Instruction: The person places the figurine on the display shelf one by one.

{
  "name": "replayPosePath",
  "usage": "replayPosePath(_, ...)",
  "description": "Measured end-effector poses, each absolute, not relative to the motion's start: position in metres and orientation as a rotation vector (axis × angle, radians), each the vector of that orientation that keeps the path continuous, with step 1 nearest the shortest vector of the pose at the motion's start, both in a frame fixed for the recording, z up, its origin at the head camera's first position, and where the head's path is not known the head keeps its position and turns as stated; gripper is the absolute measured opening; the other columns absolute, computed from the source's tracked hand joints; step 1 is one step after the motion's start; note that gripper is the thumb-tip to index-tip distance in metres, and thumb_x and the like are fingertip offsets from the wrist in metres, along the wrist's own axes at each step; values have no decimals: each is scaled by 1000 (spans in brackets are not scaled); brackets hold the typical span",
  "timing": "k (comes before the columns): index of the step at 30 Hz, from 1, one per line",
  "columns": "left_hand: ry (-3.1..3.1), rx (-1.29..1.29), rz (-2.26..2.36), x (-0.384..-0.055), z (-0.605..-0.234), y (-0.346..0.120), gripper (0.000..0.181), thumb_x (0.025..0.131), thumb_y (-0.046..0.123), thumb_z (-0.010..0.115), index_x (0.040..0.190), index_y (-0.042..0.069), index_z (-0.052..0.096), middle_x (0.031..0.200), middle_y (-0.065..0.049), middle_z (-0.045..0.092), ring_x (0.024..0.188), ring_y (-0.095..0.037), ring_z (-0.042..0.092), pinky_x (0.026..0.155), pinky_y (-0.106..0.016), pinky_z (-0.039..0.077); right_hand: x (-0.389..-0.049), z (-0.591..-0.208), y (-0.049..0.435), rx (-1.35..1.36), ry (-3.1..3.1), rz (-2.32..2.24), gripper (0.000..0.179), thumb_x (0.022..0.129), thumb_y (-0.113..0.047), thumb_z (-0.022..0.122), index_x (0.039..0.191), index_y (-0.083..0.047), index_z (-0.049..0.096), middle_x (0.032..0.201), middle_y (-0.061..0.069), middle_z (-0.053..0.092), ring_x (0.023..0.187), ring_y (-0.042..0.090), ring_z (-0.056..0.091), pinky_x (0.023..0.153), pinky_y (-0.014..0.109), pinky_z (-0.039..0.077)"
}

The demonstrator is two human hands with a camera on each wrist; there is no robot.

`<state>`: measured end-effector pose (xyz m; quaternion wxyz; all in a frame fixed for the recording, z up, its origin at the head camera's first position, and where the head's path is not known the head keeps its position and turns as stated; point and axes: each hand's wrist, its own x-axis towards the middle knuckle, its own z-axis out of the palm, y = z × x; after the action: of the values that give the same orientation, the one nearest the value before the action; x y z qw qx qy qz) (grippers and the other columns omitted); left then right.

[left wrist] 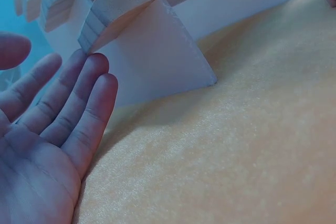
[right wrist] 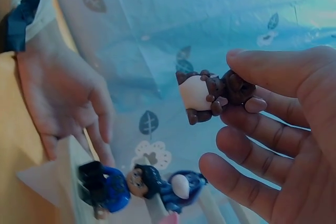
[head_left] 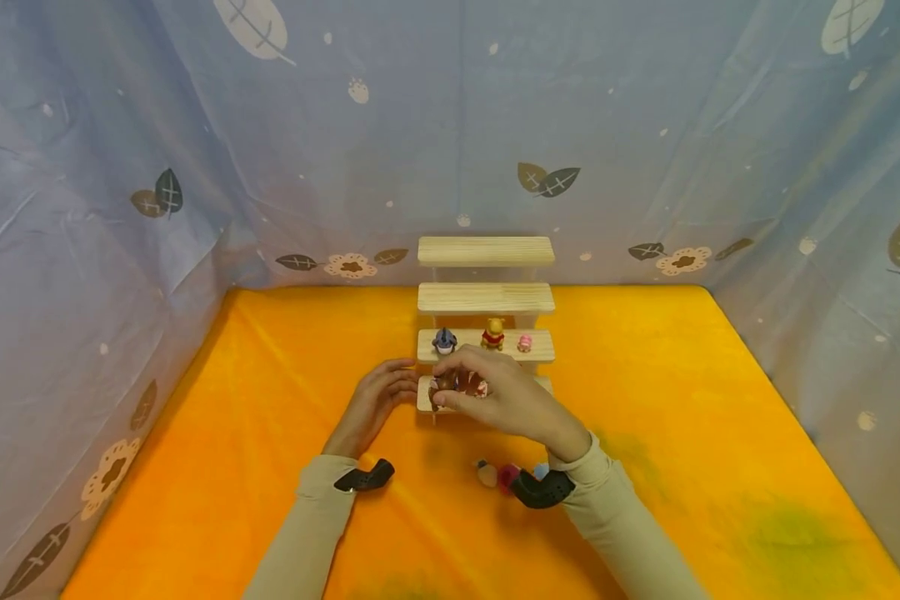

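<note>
A small dark-brown figurine with a pale underside and rounded ears (right wrist: 202, 95) is pinched by its head between the thumb and index finger of my right hand (right wrist: 286, 124). In the head view, that hand is over the lowest tier of a stepped wooden shelf (head_left: 485, 297) and hides part of it. My left hand (head_left: 373, 404) has its fingers extended, fingertips right at the left end of the lowest board (left wrist: 100, 22). A dark-haired figurine in blue (right wrist: 118, 184) stands on that board. One tier up are a blue-grey donkey figurine (head_left: 444, 340), a yellow bear in red (head_left: 493, 333) and a small pink figurine (head_left: 525, 342).
On the orange cloth (head_left: 307, 333), in front of the shelf, lie a beige toy (head_left: 487, 474), a dark pink one (head_left: 507, 478) and a light blue one (head_left: 541, 471), partly behind my right wrist. Patterned fabric (head_left: 450, 125) hangs behind and on both sides.
</note>
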<state>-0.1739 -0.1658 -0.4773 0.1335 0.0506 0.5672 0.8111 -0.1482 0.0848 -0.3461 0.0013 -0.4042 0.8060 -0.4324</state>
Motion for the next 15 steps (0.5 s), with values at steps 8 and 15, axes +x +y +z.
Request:
replayPosePath(8,1642,121,2351,-174,-478,-164,43,110,26,42,142,-3,46,118,-5,63,99,-13,66,91,-27,56,-152,-336,99,-1213,2520,-1361,22,96,-21,71,116,-15,67,107,-5,66,89,8,58,79,31,56)
replayPosePath(15,1626,128,2362,-175,-477,-164,43,110,25,42,142,-3,46,119,-6,62,98,-13,65,91,-26,56,-159,-327,109,-1197,2578,-1302,21,94,-22,73,114,-17,68,104,-6,69,89,7,61,77,30,58)
